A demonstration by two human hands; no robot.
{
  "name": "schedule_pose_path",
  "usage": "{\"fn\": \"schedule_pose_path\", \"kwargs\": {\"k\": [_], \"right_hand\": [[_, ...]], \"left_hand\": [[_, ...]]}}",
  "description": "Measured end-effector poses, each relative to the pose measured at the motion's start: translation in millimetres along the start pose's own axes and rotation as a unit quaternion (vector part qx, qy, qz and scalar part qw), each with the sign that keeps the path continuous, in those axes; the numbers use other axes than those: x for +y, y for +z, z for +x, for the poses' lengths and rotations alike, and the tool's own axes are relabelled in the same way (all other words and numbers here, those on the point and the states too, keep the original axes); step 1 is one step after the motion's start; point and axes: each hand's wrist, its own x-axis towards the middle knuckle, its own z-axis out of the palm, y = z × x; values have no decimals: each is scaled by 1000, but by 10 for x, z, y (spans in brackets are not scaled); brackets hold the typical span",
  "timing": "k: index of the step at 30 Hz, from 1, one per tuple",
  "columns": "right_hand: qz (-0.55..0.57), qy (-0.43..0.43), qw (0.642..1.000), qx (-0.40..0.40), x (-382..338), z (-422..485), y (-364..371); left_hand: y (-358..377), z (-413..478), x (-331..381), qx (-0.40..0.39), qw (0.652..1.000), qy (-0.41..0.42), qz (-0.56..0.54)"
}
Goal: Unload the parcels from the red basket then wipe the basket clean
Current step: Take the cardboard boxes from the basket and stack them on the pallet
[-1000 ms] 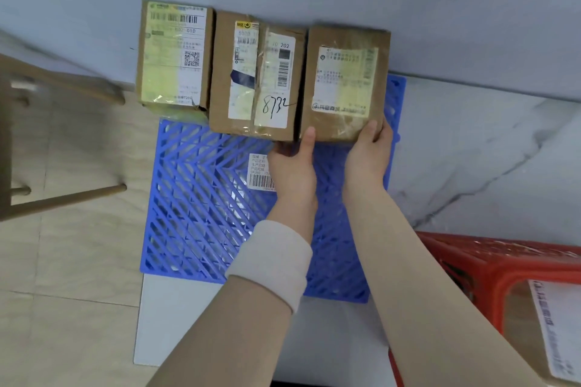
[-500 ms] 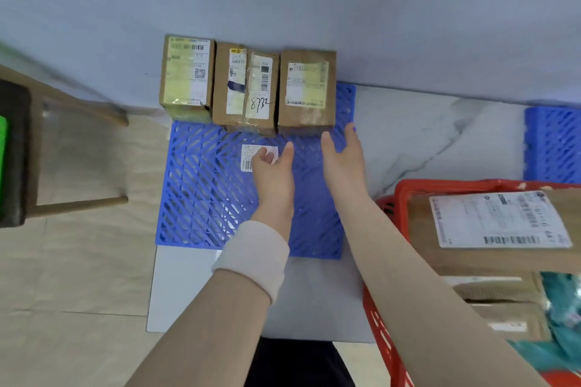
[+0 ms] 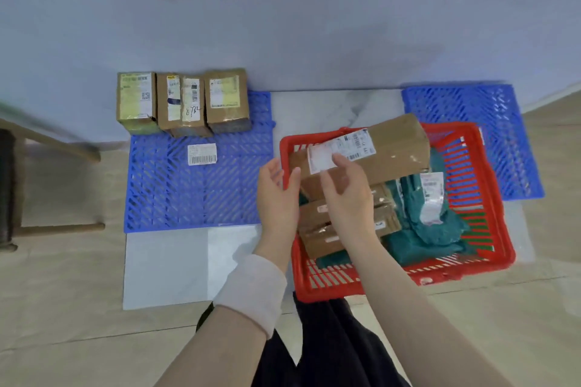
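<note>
The red basket (image 3: 490, 223) sits on the floor in front of me. A long brown cardboard parcel (image 3: 393, 151) lies across its top, over smaller brown boxes (image 3: 317, 236) and teal bags (image 3: 440, 229). My left hand (image 3: 276, 195) hovers open at the basket's left rim, beside the long parcel's left end. My right hand (image 3: 345, 195) is open over the parcel's near side, fingertips at its white label; neither hand grips it. Three brown parcels (image 3: 182, 102) stand in a row against the wall at the far edge of a blue plastic mat (image 3: 195, 195).
A loose white barcode label (image 3: 202, 154) lies on the blue mat. A second blue mat (image 3: 471, 122) lies behind and right of the basket. Wooden chair legs (image 3: 56, 226) stand at the left. A white tile (image 3: 176, 267) lies before the mat.
Both hands let go of the rightmost parcel by the wall and swung right to the long parcel on the basket. My view pulled back and turned right.
</note>
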Motion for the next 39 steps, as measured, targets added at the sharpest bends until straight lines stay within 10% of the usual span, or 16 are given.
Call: {"fn": "schedule_pose_path", "kwargs": {"k": [12,27,39], "right_hand": [[52,98,994,18,979,439,-1389],[130,248,960,-33,1004,1500,-1072],[298,223,927,-41,1233,1139,-1664]], "left_hand": [[946,-473,-400,87,991,-18,102],[1035,168,-520,214,964,-88,133],[772,-160,-394,59,986,-111,-110]]}}
